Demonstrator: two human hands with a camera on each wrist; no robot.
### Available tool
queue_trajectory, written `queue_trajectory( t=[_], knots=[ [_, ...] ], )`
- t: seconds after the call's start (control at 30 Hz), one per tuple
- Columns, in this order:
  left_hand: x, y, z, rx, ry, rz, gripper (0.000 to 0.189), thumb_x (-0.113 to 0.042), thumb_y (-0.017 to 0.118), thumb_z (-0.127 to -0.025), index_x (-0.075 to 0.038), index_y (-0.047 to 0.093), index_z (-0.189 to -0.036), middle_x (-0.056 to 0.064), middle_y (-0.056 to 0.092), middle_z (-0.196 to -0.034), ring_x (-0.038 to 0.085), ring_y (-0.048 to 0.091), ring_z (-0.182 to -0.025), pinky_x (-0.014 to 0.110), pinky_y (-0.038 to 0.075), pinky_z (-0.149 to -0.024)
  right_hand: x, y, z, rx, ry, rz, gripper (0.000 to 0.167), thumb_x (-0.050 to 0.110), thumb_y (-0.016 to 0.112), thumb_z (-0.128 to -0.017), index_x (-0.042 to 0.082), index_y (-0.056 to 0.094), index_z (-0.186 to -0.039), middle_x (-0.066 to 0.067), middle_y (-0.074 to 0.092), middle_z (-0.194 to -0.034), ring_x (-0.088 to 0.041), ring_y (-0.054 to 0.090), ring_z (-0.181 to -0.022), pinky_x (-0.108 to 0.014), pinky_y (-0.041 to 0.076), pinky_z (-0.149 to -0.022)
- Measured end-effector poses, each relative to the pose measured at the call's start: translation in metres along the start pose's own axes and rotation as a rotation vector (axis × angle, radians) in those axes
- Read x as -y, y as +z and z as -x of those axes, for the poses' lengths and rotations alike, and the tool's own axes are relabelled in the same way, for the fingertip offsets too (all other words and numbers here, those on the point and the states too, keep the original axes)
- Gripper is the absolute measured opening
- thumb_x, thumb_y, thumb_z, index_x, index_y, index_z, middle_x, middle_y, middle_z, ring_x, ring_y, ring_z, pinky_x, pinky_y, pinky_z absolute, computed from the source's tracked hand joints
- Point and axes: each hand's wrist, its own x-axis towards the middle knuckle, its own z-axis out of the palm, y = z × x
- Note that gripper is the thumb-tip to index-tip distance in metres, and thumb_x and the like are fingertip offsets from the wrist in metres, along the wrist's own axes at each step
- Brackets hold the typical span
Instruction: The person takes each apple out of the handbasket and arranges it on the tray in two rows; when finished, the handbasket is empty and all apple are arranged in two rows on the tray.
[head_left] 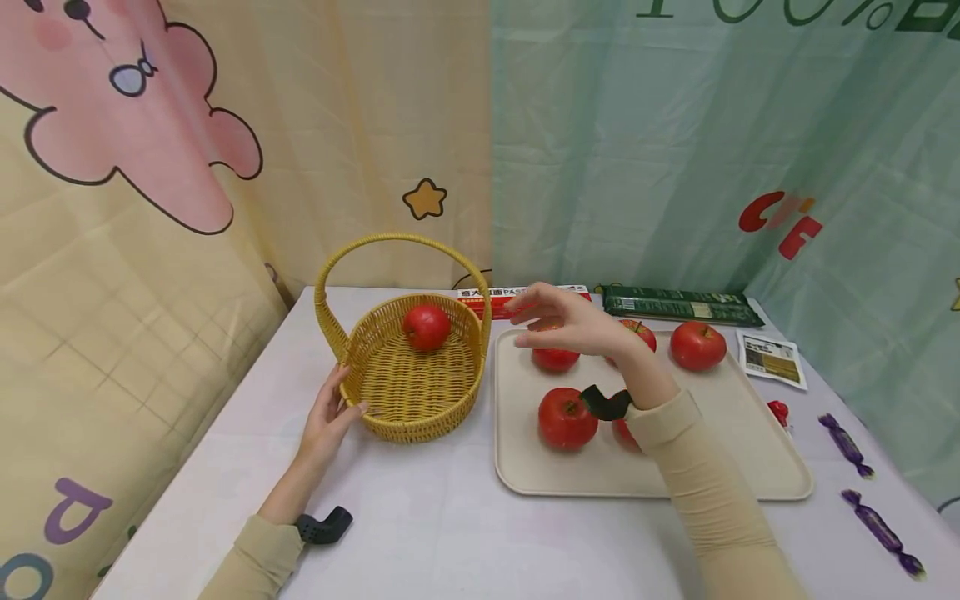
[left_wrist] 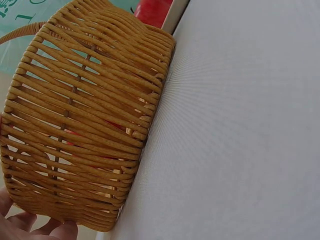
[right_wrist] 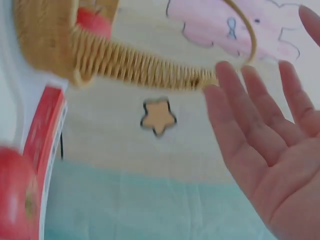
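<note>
A yellow woven basket (head_left: 408, 429) with a tall arched handle stands on the table, one red apple (head_left: 427, 327) inside it. My left hand (head_left: 330, 417) holds the near left side of the basket, its fingertips against the weave in the left wrist view. Raised over the far left part of a beige tray (head_left: 645, 479), my right hand (head_left: 566, 321) has nothing in it; its fingers are spread in the right wrist view. Several red apples lie on the tray, among them a near one (head_left: 567, 419) and a far right one (head_left: 698, 346). My right hand and wrist partly cover others.
Behind the tray lie a red-and-white box (head_left: 472, 304) and a dark green packet (head_left: 678, 305). A small white sachet (head_left: 772, 360), a red-wrapped candy (head_left: 779, 412) and two purple-wrapped candies (head_left: 847, 446) lie along the right. Printed curtains (head_left: 360, 150) hang around the table.
</note>
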Motion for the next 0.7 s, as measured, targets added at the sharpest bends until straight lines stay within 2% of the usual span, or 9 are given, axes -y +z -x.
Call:
queue_trajectory(
  t=[0.1,0.2,0.3,0.43,0.53,0.7],
  knots=[
    [0.0,0.0,0.0,-0.002,0.002,0.005,0.066,0.001,0.056,-0.089,0.001,0.022,-0.146,0.007,0.0,-0.157,0.026,0.006,-0.142,0.024,0.019,-0.112,0.005,0.019,-0.03,0.007,-0.037,-0.083,0.043,0.012,0.069,-0.085,0.004,0.05,-0.122,-0.011,0.055,-0.123,-0.024,0.055,-0.115,-0.037,0.048,-0.094],
    [0.001,0.0,0.0,-0.002,0.004,0.002,0.066,0.001,0.056,-0.089,0.001,0.021,-0.146,0.007,0.0,-0.157,0.026,0.006,-0.142,0.026,0.019,-0.112,0.003,0.039,-0.058,-0.003,-0.026,-0.113,0.041,0.014,0.07,-0.084,0.009,0.052,-0.12,-0.004,0.055,-0.122,-0.02,0.054,-0.115,-0.034,0.049,-0.092],
    [0.001,0.0,0.001,0.0,-0.002,-0.008,0.066,0.0,0.056,-0.09,0.0,0.021,-0.146,0.006,-0.001,-0.157,0.025,0.006,-0.142,0.027,0.019,-0.112,-0.004,0.058,-0.082,-0.027,0.008,-0.092,0.043,0.018,0.071,-0.083,0.011,0.052,-0.121,-0.003,0.055,-0.123,-0.021,0.052,-0.117,-0.033,0.049,-0.092],
    [0.0,0.0,0.001,0.001,-0.009,-0.01,0.066,-0.002,0.056,-0.091,-0.002,0.022,-0.147,0.004,-0.001,-0.157,0.023,0.006,-0.143,0.025,0.019,-0.112,-0.019,0.079,-0.107,-0.06,0.062,-0.043,0.052,0.023,0.072,-0.082,0.01,0.05,-0.127,-0.008,0.052,-0.13,-0.026,0.047,-0.122,-0.035,0.047,-0.094],
    [-0.001,0.0,0.002,0.002,-0.011,-0.007,0.065,-0.002,0.056,-0.091,-0.003,0.022,-0.147,0.002,-0.001,-0.157,0.023,0.006,-0.143,0.025,0.019,-0.112,-0.03,0.092,-0.122,-0.087,0.091,0.004,0.059,0.025,0.074,-0.081,0.01,0.047,-0.132,-0.013,0.048,-0.134,-0.03,0.044,-0.124,-0.039,0.044,-0.097],
    [-0.001,0.0,0.002,0.003,-0.008,-0.014,0.066,-0.003,0.056,-0.091,-0.003,0.022,-0.147,0.003,-0.002,-0.157,0.023,0.006,-0.143,0.025,0.019,-0.112,-0.047,0.108,-0.137,-0.098,0.142,0.074,0.072,0.025,0.076,-0.078,0.017,0.04,-0.14,-0.008,0.038,-0.142,-0.029,0.044,-0.124,-0.042,0.043,-0.099]
  ],
)
